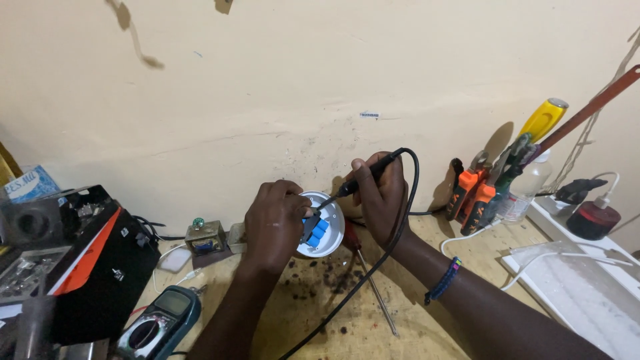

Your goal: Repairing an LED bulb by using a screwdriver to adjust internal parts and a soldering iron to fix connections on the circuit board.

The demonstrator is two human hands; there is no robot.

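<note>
nearest you, a multimeter [160, 325] lies at the desk's [400, 333] front left, beside a black and orange case [93, 260]. a screwdriver [373, 287] rests on the scorched wood between your forearms. further in, your left hand [275, 223] is closed around the rim of a round white housing [331, 230], tilting it up off the desk so the blue parts [318, 233] inside face you. your right hand [381, 193] pinches a black soldering iron [363, 177] like a pen, its tip down inside the housing, its cable [373, 267] looping back toward you. pliers [477, 193] lean on the wall beyond.
</note>
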